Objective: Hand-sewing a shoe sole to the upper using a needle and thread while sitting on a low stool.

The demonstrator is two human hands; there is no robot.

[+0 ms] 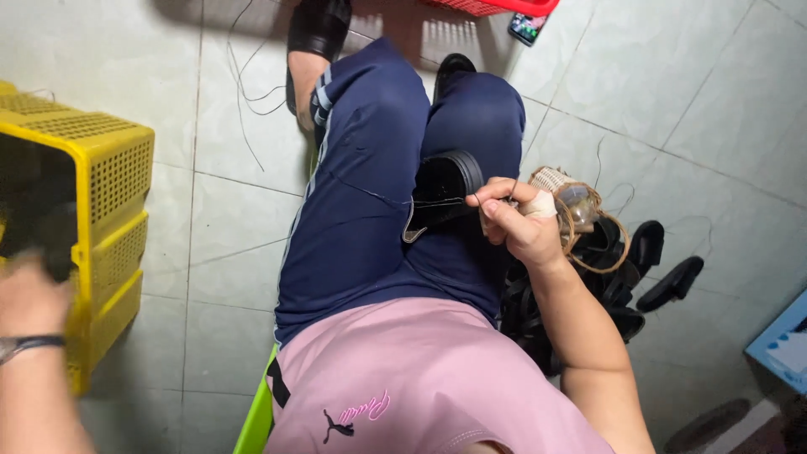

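1. On the lap, across the navy trousers (370,210), lies a black shoe piece (444,192) with a grey lining edge showing at its near left corner. It rests on the right thigh, just left of the right hand.
2. Right hand (523,220): fingers closed narrow, pinching a thin thread (370,196) that runs left from the fingertips, past the shoe piece and across the trousers. A pale wrap covers one finger (542,204).
3. Left hand (29,303): at the left edge, blurred, raised in front of the yellow perforated crate (118,185). A dark band sits on the wrist. Whether the fingers hold the dark shape at the crate opening cannot be told.
4. Right of the right hand, on the floor: a heap of black shoe parts (614,269), with a woven spool and tan loops (580,210) on top, touching the heap. Two further black pieces lie just right of the heap.
5. Far side: one foot in a black sandal (318,29) on the tiled floor (672,101), loose thread strands beside it. A red basket (496,7) and a phone (527,28) sit at the far edge.
6. Near side: pink shirt (420,378); a green seat edge (256,420) shows below the left hip. A blue object (782,345) stands at the near right edge.
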